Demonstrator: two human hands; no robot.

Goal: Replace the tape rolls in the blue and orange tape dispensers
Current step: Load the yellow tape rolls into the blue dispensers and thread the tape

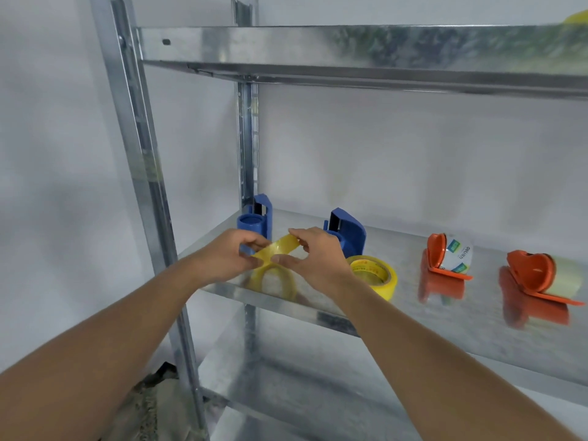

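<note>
Galvanized shelf (397, 316), grey wall; both hands (222, 259) (318, 259) pinching thin yellow tape roll (276, 249) above it.

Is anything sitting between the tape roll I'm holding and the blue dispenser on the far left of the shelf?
Nothing visible stands between them. The thin tape roll, held by the left hand and right hand, is directly in front of the left blue dispenser, whose spindle looks bare. The fuller yellow roll lies off to the right.

Both hands, left hand (227, 257) and right hand (313, 259), are gripping a thin yellow tape roll (276, 249) above the metal shelf (413, 313), near two blue dispensers (348, 232).
</note>
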